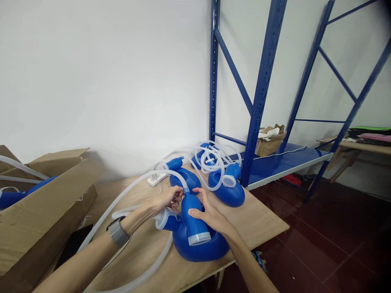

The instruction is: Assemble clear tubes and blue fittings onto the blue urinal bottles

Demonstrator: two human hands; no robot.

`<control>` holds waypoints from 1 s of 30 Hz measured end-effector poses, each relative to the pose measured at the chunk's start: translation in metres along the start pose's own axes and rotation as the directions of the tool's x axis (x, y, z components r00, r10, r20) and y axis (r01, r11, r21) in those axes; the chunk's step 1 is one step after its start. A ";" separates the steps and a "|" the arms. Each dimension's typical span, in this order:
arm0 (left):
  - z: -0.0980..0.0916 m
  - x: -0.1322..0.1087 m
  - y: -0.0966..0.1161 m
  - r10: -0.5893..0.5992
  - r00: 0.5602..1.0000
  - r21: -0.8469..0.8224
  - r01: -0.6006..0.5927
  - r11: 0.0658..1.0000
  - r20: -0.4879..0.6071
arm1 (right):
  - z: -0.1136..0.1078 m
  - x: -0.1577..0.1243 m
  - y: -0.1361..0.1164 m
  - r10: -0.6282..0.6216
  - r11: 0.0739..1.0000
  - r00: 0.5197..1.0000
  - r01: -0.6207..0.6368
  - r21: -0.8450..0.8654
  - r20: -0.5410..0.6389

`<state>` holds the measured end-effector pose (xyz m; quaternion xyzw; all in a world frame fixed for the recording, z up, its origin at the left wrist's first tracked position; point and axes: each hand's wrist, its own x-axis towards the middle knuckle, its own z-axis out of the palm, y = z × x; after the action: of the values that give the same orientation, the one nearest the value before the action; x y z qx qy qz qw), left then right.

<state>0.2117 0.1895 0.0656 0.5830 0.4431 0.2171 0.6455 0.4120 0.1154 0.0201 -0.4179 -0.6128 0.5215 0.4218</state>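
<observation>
My right hand is wrapped round a blue plastic urinal funnel, its wide whitish rim tilted toward me. A clear hose runs from the funnel's narrow end and loops down to the left. Beside that joint, my left hand has its fingers curled and pinched; what they hold, if anything, is too small to make out. Beneath the funnel lies a blue urinal bottle with a rounded body. Its capped neck points left, just under my left hand.
More blue urinal bottles with coiled hoses lie farther back on the wooden table. A white power strip is near the wall. An open cardboard box stands at left; blue metal shelving borders the right.
</observation>
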 end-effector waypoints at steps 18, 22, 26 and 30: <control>0.001 -0.009 0.003 0.098 0.995 0.198 -0.096 0.976 0.000 | -0.002 0.004 -0.005 -0.082 0.996 0.993 0.078 0.047 0.083; 0.002 -0.011 0.007 0.104 0.994 0.202 -0.099 0.974 -0.014 | -0.002 0.004 -0.004 -0.063 0.997 0.996 0.060 0.038 0.069; 0.003 -0.014 0.011 0.121 0.992 0.192 -0.115 0.975 -0.019 | -0.003 0.004 -0.003 -0.042 0.999 0.997 0.041 0.015 0.062; 0.003 -0.017 0.012 0.134 0.991 0.183 -0.127 0.975 -0.027 | -0.003 0.005 -0.003 -0.030 1.000 0.998 0.030 -0.005 0.052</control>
<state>0.2082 0.1770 0.0824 0.6627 0.4342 0.2293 0.5655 0.4133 0.1207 0.0237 -0.3961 -0.6312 0.5241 0.4123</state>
